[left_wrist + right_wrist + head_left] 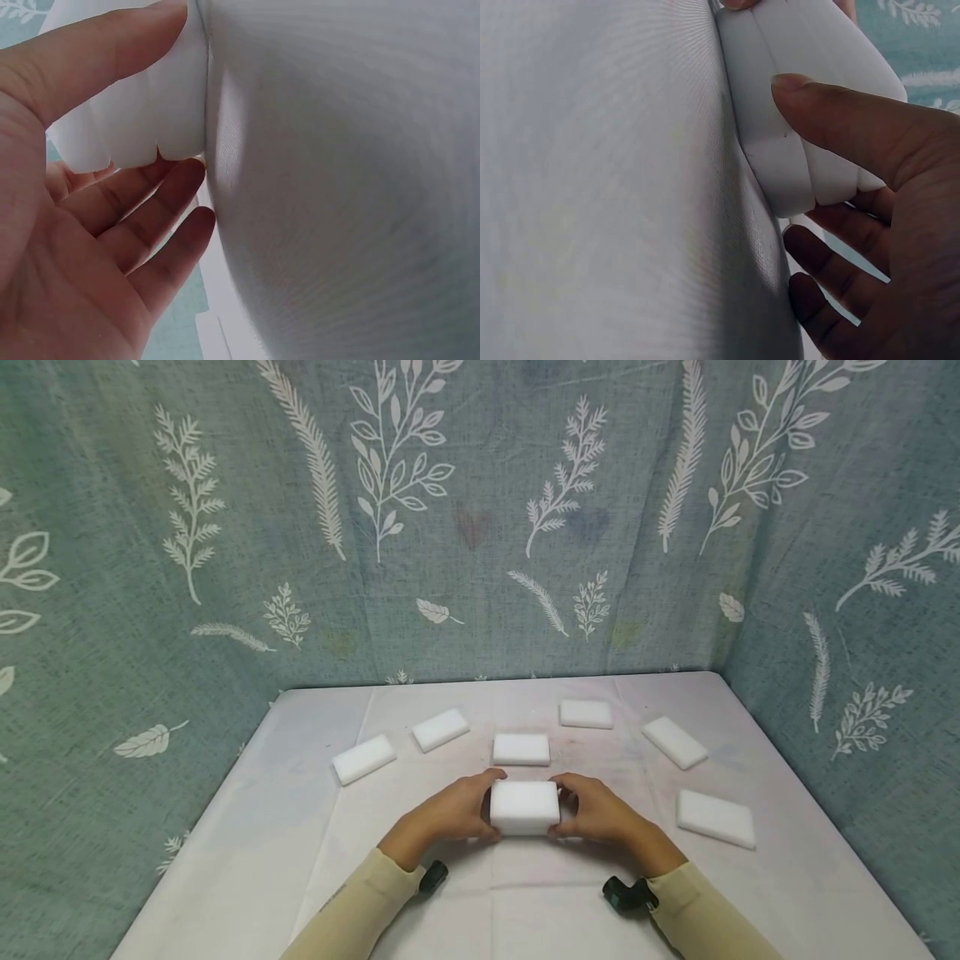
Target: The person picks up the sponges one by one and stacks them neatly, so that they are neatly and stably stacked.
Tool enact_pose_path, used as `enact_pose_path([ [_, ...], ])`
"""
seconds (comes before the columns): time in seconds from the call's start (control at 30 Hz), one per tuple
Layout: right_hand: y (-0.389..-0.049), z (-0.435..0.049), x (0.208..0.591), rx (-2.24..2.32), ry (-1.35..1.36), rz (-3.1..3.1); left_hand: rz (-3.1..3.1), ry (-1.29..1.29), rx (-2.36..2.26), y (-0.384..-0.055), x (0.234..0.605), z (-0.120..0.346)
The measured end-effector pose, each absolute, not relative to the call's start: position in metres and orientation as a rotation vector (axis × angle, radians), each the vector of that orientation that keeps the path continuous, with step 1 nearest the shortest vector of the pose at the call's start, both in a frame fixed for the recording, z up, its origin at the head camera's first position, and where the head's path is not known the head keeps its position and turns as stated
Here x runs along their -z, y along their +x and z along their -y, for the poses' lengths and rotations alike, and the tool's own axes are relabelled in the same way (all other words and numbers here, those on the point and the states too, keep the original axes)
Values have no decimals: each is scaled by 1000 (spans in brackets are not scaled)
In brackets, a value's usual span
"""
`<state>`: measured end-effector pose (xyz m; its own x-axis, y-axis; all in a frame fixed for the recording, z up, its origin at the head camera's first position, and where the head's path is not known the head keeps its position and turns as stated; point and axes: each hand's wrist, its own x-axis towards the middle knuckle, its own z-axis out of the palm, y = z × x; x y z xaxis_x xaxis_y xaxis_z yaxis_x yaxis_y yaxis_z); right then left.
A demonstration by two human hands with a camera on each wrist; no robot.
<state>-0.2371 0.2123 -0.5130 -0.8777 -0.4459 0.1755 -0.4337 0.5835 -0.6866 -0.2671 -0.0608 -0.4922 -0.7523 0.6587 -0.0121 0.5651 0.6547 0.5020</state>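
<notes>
A stack of white sponges [524, 803] stands on the table close in front of the person, its long side facing them. At its left end the left hand [459, 807] grips it, thumb on the near face and fingers behind. The right hand [602, 810] holds the opposite end the same way. Seen from the left wrist, the layered sponges [127, 124] lie flush together, the lowest down at the tablecloth. In the right wrist view the thumb [817, 105] presses across the layers, while the lower fingers spread beside the stack.
Several single white sponges lie flat around the stack: one [521, 750] just behind it, two [364, 760] at the back left, others [716, 818] to the right. A white cloth covers the table [247, 860]. Leaf-patterned green curtains [480, 527] enclose its back and sides.
</notes>
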Motion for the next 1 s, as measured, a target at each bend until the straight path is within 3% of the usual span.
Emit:
enact_pose_path([
  [1.0, -237, -213, 511, 1204, -766, -2743, -2644, 1025, -699, -274, 490, 74],
])
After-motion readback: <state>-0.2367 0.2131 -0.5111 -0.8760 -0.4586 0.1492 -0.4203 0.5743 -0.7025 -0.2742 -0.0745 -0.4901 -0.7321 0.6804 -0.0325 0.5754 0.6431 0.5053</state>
